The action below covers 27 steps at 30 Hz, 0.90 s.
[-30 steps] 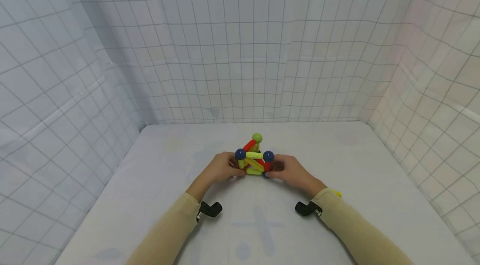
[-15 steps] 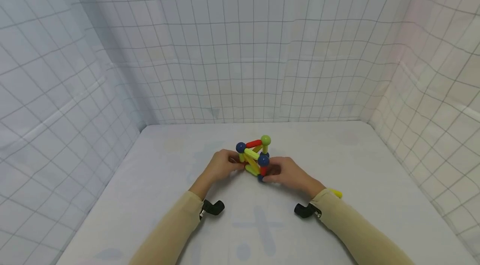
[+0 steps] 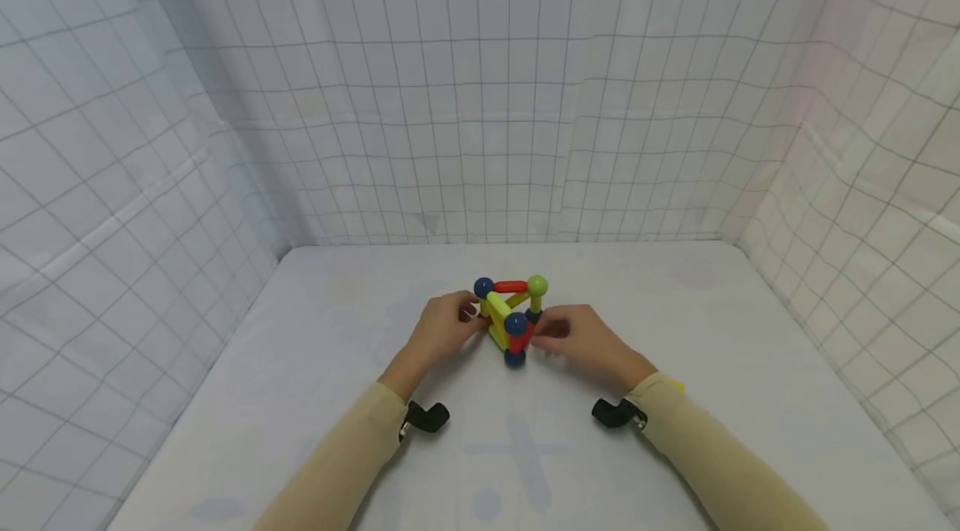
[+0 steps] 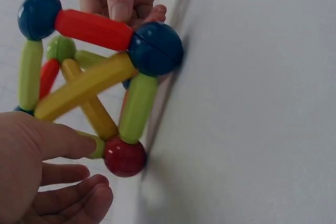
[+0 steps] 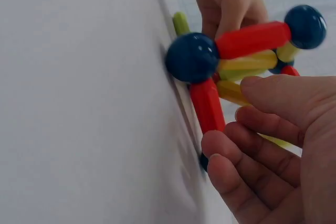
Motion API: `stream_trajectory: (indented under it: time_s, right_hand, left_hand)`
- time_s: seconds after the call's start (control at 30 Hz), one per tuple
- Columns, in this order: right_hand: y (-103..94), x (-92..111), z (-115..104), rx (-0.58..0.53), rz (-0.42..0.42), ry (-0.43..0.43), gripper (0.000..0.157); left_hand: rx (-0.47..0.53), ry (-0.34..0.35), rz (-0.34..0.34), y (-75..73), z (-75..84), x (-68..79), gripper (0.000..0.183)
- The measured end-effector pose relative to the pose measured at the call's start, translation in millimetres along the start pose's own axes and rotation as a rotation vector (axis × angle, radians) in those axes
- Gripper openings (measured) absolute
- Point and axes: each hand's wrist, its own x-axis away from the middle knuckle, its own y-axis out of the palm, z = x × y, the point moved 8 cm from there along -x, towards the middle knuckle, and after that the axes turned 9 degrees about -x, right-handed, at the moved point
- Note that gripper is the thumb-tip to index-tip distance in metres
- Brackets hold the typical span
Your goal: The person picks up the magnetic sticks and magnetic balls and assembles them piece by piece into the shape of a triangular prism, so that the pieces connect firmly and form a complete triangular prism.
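Note:
A magnetic rod-and-ball frame point(image 3: 498, 308) of red, yellow and light green rods stands on the table between both hands. My left hand point(image 3: 438, 329) holds its left side; in the left wrist view the thumb lies over a light green rod by the red ball point(image 4: 125, 157), the other fingers loosely bent below. On the right side, my right hand point(image 3: 588, 341) has loosely bent fingers close to a red rod point(image 5: 207, 106) under a dark blue ball point(image 5: 192, 57). Its thumb overlaps a yellow rod there; firm contact cannot be made out. A green ball point(image 3: 537, 286) tops the back right corner.
A yellow rod point(image 3: 678, 386) lies on the white table point(image 3: 360, 464), partly hidden behind the right sleeve point(image 3: 693, 439). Grid-patterned cloth point(image 3: 465, 97) surrounds the table at the back and sides.
The frame has turned clockwise as seen from above: the green ball moved right, and one blue ball swung toward the front. My right fingers have drawn slightly away from that ball.

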Motion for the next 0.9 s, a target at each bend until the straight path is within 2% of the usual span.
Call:
stream_trajectory:
  time_s: [0.07, 0.17, 0.27, 0.33, 0.4, 0.67, 0.8, 0.9]
  right_hand:
    - [-12.5, 0, 2, 0.005, 0.075, 0.010, 0.004]
    - [-25.2, -1, 7, 0.042, 0.162, 0.035, 0.013]
    - [-26.4, -3, 13, 0.078, 0.166, 0.061, 0.036]
    - [-23.8, -5, 15, 0.085, 0.138, 0.064, 0.047]
    - [-20.7, -7, 16, 0.087, 0.111, 0.063, 0.052]
    - [-22.7, -7, 13, 0.093, 0.121, 0.073, 0.037]
    - [-22.4, -6, 12, 0.106, 0.104, 0.075, 0.031]
    - [-20.6, -5, 10, 0.104, 0.078, 0.075, 0.026]
  left_hand:
    - [-0.056, -0.006, -0.006, -3.8, 5.3, 6.1, 0.030]
    - [-0.103, 0.014, -0.088, 0.4, 14.6, 15.9, 0.028]
    - [-0.110, 0.050, -0.195, 13.3, 22.9, 25.5, 0.035]
    - [-0.093, 0.074, -0.223, 19.4, 28.1, 29.4, 0.041]
    - [-0.080, 0.083, -0.221, 22.0, 32.0, 32.3, 0.043]
    - [-0.100, 0.125, -0.188, 25.4, 38.4, 33.5, 0.043]
    - [-0.091, 0.119, -0.189, 27.2, 34.0, 32.2, 0.043]
    - [-0.048, 0.086, -0.215, 26.3, 28.6, 31.5, 0.048]
